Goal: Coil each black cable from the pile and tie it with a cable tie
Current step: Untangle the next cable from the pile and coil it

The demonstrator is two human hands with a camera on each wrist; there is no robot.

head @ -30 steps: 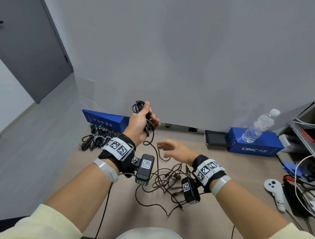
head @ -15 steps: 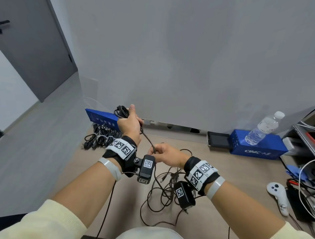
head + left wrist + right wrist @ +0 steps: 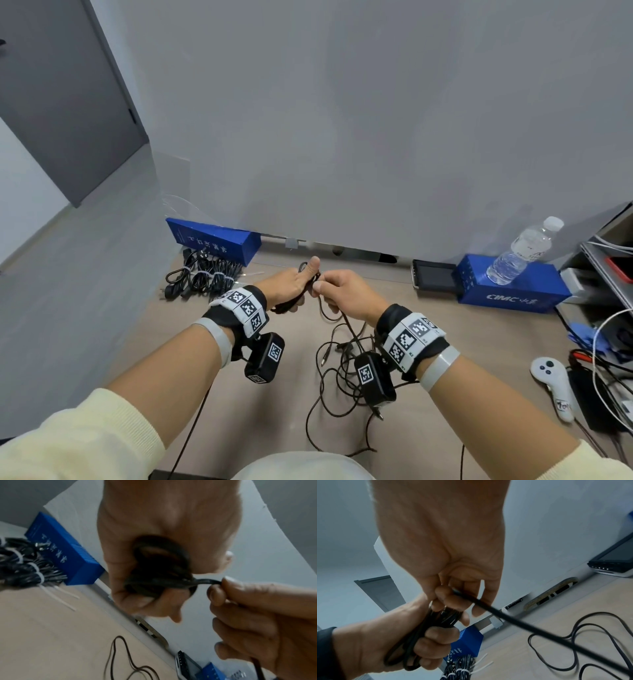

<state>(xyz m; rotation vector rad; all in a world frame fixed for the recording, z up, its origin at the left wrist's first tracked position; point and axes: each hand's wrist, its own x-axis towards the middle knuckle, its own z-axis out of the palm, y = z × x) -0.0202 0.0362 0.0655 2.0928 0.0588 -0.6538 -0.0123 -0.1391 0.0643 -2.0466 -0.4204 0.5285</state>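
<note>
My left hand (image 3: 294,284) grips a small coil of black cable (image 3: 159,568), fingers curled round its loops (image 3: 412,642). Right beside it, my right hand (image 3: 342,291) pinches the same cable's free run (image 3: 513,620) between thumb and forefinger (image 3: 231,588). That run trails down to a loose tangle of black cable (image 3: 342,370) on the wooden table under my right wrist. A row of tied cable bundles (image 3: 202,277) with white ties lies at the back left. Loose white cable ties (image 3: 58,596) lie next to them.
A blue box (image 3: 215,240) stands behind the bundles against the grey wall. At back right stand a small black device (image 3: 433,279) and another blue box (image 3: 510,287) with a water bottle (image 3: 524,250) on it. A white controller (image 3: 551,383) and wires crowd the right edge.
My left hand with the coil came down from its raised position toward the table. My right hand closed on the cable and rose to meet the left.
</note>
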